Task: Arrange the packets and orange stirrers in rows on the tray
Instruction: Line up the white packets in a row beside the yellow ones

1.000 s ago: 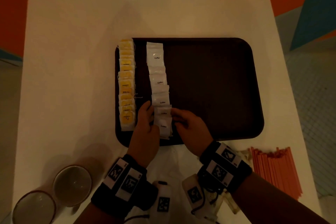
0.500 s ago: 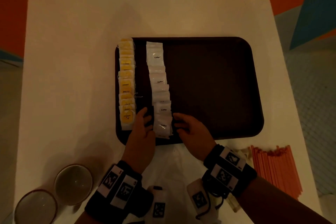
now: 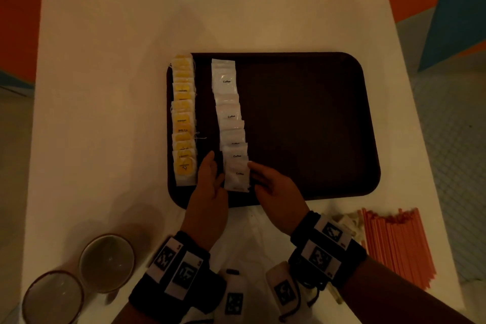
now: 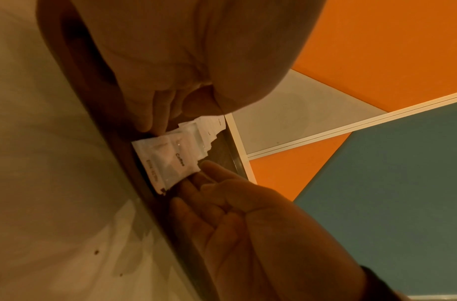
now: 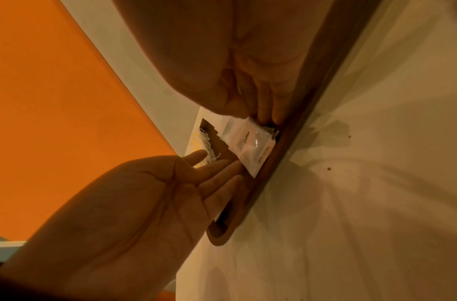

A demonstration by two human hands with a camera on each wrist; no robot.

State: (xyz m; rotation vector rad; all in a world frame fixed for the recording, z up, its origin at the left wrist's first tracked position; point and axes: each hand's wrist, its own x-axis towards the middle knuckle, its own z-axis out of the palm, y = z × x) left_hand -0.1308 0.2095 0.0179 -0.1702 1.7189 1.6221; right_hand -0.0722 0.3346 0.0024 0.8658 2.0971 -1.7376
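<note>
Already two rows stand on the tray (image 3: 302,126): the coffee packets (image 3: 231,123) run in an overlapping line from the tray's far edge toward its near edge, and the yellow packets (image 3: 183,121) lie in a like line along the tray's left rim. Both rows have their long axis going away from the person, and the "Coffee" print reads upright from the near side. The nearest coffee packet (image 3: 237,175) closes its row close to the tray's near rim, tilted slightly off the line.

The left hand (image 3: 210,187) lies just left of that packet, its fingers (image 5: 216,169) straight and together, their tips at the packet's left edge. The right hand (image 3: 273,187) lies just right of it, fingers (image 4: 216,171) extended and loosely spread, touching the packet's right edge. Neither hand pinches anything; I judge they are squaring the last packet into line.

By my reckoning the packet part is nearly done, while the stirrer part is not begun: the orange stirrers (image 3: 397,244) lie in a bundle on the tabletop (image 3: 105,60) beyond the tray's near right corner, pointing away from the person. The tray's right part is bare. Two cups (image 3: 106,263) stand off the tray's near left corner.
</note>
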